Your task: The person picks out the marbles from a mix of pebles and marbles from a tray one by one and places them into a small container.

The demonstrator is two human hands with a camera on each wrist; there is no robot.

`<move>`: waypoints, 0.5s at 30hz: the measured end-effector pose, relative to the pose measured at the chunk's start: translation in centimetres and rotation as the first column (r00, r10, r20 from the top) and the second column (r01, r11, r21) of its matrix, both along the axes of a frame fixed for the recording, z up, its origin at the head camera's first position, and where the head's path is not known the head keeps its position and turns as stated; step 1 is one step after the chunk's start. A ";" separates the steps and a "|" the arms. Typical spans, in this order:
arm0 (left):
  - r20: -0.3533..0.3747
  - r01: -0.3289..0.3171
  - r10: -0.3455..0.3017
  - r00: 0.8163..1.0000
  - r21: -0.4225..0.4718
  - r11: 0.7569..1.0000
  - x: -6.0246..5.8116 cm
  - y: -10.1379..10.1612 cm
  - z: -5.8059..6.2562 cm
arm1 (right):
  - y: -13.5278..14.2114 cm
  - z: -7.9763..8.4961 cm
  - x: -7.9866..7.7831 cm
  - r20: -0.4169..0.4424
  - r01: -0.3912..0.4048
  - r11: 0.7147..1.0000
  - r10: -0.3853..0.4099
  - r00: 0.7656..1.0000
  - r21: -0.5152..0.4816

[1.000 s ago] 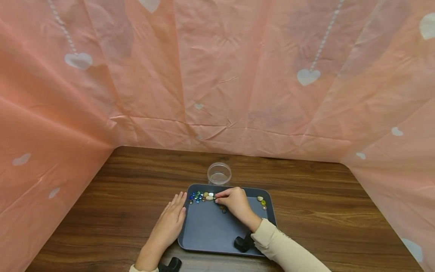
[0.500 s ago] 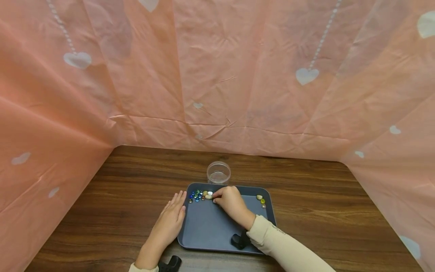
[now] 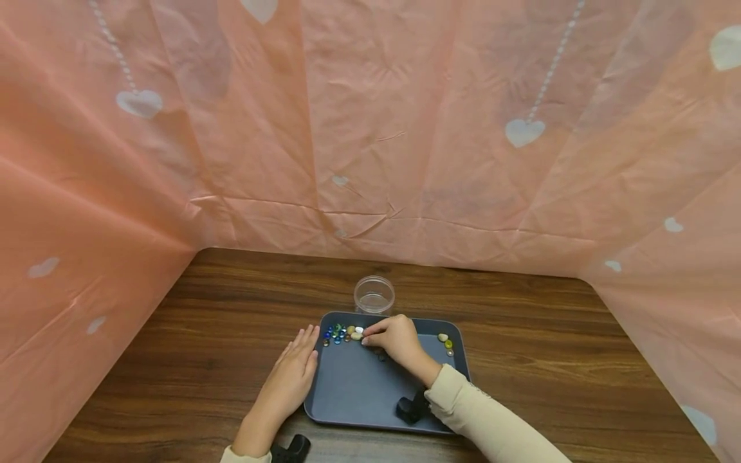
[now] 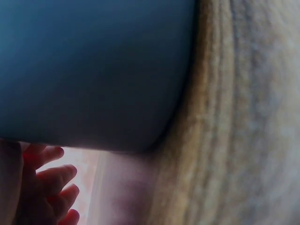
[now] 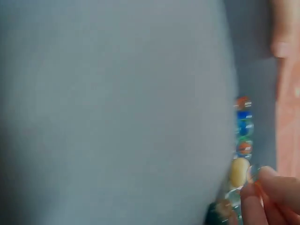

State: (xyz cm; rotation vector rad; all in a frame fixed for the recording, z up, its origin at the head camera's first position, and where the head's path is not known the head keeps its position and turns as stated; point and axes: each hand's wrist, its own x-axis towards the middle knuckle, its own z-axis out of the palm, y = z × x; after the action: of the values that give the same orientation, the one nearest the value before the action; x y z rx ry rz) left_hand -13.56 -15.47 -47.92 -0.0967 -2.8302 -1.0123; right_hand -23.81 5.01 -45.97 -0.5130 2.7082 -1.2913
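My right hand is over the upper part of a grey tray. In the right wrist view its thumb and fingertips pinch a small clear glass marble, right beside a pale yellow pebble. Blue and green glass marbles cluster in the tray's upper left corner, bordered by tan pebbles and a white stone. Along the tray's left rim lies my left hand, fingers straight, its fingertips also showing in the left wrist view. Dark pieces are partly hidden under my right hand.
Just behind the tray stands a clear round plastic container. A tan pebble, a yellow-green piece and a small pale one lie at the tray's upper right. A pink curtain surrounds the wooden table.
My right hand has shifted slightly left from one second ago, its fingertips staying at the right end of the cluster. The left hand keeps its place against the tray.
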 end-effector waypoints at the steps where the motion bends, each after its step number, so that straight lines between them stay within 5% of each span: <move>1: -0.001 -0.001 0.001 1.000 0.000 1.000 0.0 0.0 0.0 | 0.1 0.1 -0.1 0.101 0.011 0.996 -0.002 0.995 -0.090; 4: 0.009 -0.007 0.007 1.000 0.000 1.000 -0.1 -0.1 -0.1 | 0.4 0.3 -0.3 0.393 0.120 0.928 0.030 0.919 -0.352; 7: 0.009 -0.011 0.011 1.000 -0.002 1.000 -0.1 -0.1 -0.1 | 0.7 0.4 -0.5 0.556 0.244 0.831 0.091 0.826 -0.499; 11: 0.003 -0.004 0.004 1.000 -0.004 1.000 -0.1 -0.1 -0.1 | 1.2 0.7 -0.8 0.601 0.309 0.762 0.128 0.789 -0.568; 15: 0.003 0.000 0.000 1.000 -0.001 1.000 -0.1 0.0 0.0 | 1.7 1.2 -1.4 0.603 0.323 0.738 0.139 0.786 -0.592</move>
State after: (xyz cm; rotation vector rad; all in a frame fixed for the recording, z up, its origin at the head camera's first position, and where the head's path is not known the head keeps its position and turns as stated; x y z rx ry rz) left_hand -13.61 -15.42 -47.96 -0.0960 -2.8334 -1.0121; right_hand -25.16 6.74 -44.73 0.0516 1.6871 -2.0327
